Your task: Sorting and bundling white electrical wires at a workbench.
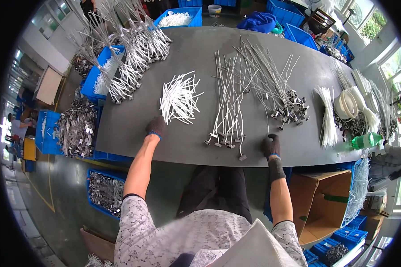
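Note:
My left hand (156,127), in a dark knit glove, is at the near left edge of a loose pile of short white tubes (180,98). Its fingers look drawn together, and whatever is in them is hidden. My right hand (271,145), gloved too, pinches the lower end of a thin wire (268,122) near the table's front edge. That wire leads up to a bundle of grey wires with dark clips (289,109). Between my hands lies a group of wires with white sleeves (227,102), their small metal-like clips toward me.
Bundled white-sleeved wires (142,53) are heaped at the table's far left. On the right are clear strands (327,118), a white tape roll (345,105) and a green bottle (363,141). A cardboard box (323,200) stands below the right edge; a blue crate (106,189) sits lower left.

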A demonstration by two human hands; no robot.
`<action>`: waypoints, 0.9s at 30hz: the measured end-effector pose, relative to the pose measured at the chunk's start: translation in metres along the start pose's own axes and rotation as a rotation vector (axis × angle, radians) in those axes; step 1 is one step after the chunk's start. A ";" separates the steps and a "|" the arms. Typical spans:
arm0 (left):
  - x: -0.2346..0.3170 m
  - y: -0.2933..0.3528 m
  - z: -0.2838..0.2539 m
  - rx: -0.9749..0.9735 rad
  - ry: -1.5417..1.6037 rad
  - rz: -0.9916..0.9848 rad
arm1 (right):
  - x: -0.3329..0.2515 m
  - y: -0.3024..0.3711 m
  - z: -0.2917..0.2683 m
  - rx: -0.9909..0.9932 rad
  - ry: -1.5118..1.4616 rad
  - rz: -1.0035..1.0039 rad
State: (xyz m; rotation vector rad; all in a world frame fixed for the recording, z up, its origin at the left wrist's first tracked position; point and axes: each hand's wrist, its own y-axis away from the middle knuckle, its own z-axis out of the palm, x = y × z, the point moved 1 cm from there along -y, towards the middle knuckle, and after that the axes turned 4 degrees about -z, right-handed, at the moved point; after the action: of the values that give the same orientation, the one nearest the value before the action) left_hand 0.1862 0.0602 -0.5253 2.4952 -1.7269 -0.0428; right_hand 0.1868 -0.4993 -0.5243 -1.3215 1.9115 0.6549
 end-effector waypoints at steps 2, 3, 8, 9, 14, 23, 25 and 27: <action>0.000 -0.006 0.003 -0.037 0.006 0.004 | 0.010 0.024 -0.019 -0.313 -0.409 0.309; 0.000 -0.008 0.005 -0.071 0.000 -0.006 | 0.012 0.032 -0.027 -0.280 -0.383 0.313; 0.000 0.030 0.013 -0.410 0.995 -0.337 | 0.060 0.117 -0.079 -0.389 0.084 -0.119; 0.004 0.047 0.015 -0.456 1.247 -0.390 | 0.074 0.141 -0.085 -0.246 0.222 -0.229; 0.053 0.111 0.009 -0.637 1.868 -0.356 | 0.179 0.276 -0.131 -0.593 0.856 0.046; 0.235 0.135 -0.028 -0.304 1.859 -0.228 | 0.156 0.321 -0.116 -0.569 0.647 -0.143; 0.273 0.145 -0.033 -0.454 1.998 -0.219 | 0.113 0.304 -0.105 -0.517 0.563 -0.236; 0.299 0.156 -0.047 -0.523 2.234 -0.209 | 0.081 0.286 -0.100 -0.480 0.499 -0.315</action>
State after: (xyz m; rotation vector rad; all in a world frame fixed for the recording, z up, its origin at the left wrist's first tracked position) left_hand 0.1503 -0.2708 -0.4513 0.8540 -0.2522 1.3380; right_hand -0.1265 -0.5204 -0.5230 -2.2091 1.9130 0.6908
